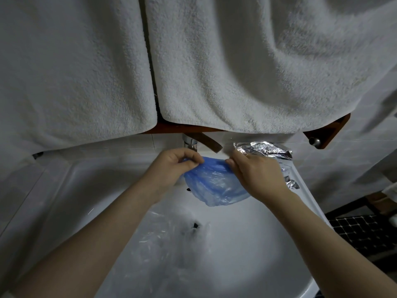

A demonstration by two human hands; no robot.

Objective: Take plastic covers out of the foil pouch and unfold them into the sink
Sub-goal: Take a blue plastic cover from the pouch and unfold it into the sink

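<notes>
— Blue cover (217, 183)?
— Over the sink (247, 244), stretched sideways, belly sagging down.
— Fingers?
— Left hand (171, 166) pinching left rim; right hand (257, 175) pinching right rim, curled. Pouch (264, 149) on ledge, far right.

A blue plastic cover (217, 183) hangs between the left grip (171, 166) and the right grip (257, 173), pinched at its upper edge by both, partly folded and crumpled, above the white sink (247, 244). Below the grips, a clear plastic cover (159, 237) lies spread in the basin. The crinkled silver foil pouch (264, 149) lies on the sink rim, just behind the right grip.
</notes>
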